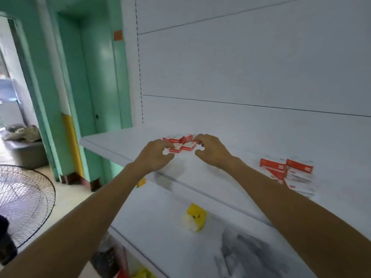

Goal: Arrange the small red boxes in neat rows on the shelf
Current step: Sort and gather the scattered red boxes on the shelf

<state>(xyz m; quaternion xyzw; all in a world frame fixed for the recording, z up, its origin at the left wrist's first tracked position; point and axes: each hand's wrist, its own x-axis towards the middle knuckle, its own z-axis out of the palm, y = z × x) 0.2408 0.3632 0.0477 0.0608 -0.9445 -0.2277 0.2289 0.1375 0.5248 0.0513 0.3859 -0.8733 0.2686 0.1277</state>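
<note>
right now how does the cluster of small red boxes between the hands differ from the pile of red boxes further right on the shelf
The cluster lies spread low, boxes at mixed angles; the pile is heaped, boxes overlapping. The left hand and right hand reach the cluster's edges; no hand is at the pile. Both are red-and-white boxes on the same shelf, neither in neat rows.

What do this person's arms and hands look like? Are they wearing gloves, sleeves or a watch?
Both forearms are bare as far as the picture shows: no sleeve covers the left arm or the right arm. The left hand and the right hand wear no gloves. I see no watch, bracelet or ring, though the picture is slightly blurred.
</note>
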